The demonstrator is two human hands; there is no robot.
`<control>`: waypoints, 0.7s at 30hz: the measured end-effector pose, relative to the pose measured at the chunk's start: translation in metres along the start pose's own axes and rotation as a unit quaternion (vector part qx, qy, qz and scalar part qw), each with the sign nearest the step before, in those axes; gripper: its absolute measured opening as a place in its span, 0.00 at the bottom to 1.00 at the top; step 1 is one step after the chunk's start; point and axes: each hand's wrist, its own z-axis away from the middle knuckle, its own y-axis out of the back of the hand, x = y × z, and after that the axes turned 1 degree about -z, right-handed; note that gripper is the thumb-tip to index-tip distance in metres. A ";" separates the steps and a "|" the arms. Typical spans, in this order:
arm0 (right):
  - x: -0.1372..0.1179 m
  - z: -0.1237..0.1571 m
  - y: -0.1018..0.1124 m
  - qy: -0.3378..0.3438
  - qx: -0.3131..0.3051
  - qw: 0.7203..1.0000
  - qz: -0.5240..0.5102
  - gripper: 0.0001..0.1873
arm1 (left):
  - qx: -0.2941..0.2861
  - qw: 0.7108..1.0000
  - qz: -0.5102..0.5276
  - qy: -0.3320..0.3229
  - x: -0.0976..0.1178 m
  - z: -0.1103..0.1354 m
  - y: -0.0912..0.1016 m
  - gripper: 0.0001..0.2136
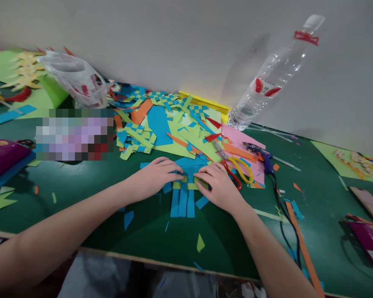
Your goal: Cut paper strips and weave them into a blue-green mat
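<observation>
A small weave of blue paper strips (pixel 182 200) and light green strips lies on the green table (pixel 161 231) in front of me. My left hand (pixel 155 177) rests on its left side, fingers stretched flat over the strips. My right hand (pixel 216 185) presses on its right side, fingertips pinching a green strip against the weave. Loose blue ends hang toward me below both hands.
A heap of cut blue, green and orange paper (pixel 161 124) lies behind the hands. Red and yellow scissors (pixel 234 167) and a glue gun (pixel 264 157) with a black cord sit to the right. A clear bottle (pixel 273 78) leans on the wall. A plastic bag (pixel 77 78) is far left.
</observation>
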 end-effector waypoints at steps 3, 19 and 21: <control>0.000 0.000 -0.001 -0.003 -0.003 1.000 0.004 0.12 | -0.001 1.000 -0.004 -0.004 -0.001 0.000 -0.002 0.18; -0.004 0.002 0.004 0.070 0.012 0.995 -0.072 0.15 | 0.022 0.996 0.042 0.079 0.014 -0.007 0.009 0.17; -0.003 0.003 0.002 0.072 0.041 0.994 -0.077 0.11 | 0.015 0.996 0.042 0.081 0.015 -0.008 0.007 0.19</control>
